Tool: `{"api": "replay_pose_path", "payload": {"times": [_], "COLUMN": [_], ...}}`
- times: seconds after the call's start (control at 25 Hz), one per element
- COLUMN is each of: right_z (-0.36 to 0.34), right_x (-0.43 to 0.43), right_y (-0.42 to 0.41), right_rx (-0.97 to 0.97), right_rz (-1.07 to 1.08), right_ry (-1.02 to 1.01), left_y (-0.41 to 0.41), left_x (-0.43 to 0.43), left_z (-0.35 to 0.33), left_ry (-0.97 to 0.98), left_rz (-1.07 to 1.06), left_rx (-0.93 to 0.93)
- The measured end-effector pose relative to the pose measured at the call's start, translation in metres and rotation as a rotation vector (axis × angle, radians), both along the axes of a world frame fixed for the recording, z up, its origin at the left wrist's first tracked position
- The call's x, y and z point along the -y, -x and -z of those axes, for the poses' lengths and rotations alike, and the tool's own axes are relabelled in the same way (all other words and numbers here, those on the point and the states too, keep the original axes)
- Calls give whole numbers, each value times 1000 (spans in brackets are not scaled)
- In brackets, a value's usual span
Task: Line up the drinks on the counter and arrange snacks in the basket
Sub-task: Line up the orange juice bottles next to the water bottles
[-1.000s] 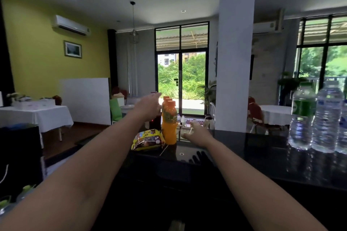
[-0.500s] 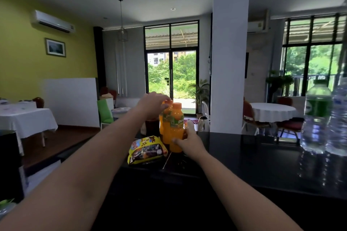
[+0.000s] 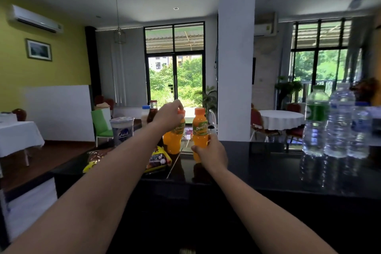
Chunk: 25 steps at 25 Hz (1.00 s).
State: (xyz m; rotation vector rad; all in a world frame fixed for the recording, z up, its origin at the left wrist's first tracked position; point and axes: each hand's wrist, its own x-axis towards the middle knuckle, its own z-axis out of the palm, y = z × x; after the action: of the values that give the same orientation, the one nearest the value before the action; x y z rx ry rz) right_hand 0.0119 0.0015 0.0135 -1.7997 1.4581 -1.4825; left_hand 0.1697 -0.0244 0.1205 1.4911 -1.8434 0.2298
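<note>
Two small orange juice bottles stand on the black counter [image 3: 257, 167]. My left hand [image 3: 169, 116] grips the left orange bottle [image 3: 174, 140] near its cap, tilting it. My right hand [image 3: 210, 151] is wrapped around the lower body of the right orange bottle [image 3: 199, 128], which is upright. A yellow snack packet [image 3: 157, 160] lies on the counter under my left forearm, and another snack packet [image 3: 92, 160] lies further left. Three clear water bottles [image 3: 338, 121] stand in a group at the right. No basket is in view.
Behind the orange bottles stand a dark sauce bottle [image 3: 152, 110], a white-capped bottle [image 3: 145, 112] and a lidded cup [image 3: 122, 130]. A white pillar [image 3: 236, 57] rises behind the counter. Beyond it are tables with white cloths and chairs.
The two orange bottles, packed together before, are now apart. My right hand has closed on the right one and pulled it rightwards. My left hand has closed on the other's top.
</note>
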Motion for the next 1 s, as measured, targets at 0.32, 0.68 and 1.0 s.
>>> {"api": "replay_pose_path", "payload": {"times": [0.32, 0.68, 1.0], "right_z": [-22, -9, -5], "right_x": [-32, -52, -23], "right_y": [116, 279, 319], "right_rx": [-45, -180, -87], "right_rz": [188, 423, 486], "right_ry": [-21, -136, -140], "left_y": [110, 269, 341], "left_x": [-6, 29, 84], "left_z": [-16, -12, -8], "left_ry": [-101, -188, -231], "left_rz": [193, 418, 469], "left_rx": [-230, -224, -189]}}
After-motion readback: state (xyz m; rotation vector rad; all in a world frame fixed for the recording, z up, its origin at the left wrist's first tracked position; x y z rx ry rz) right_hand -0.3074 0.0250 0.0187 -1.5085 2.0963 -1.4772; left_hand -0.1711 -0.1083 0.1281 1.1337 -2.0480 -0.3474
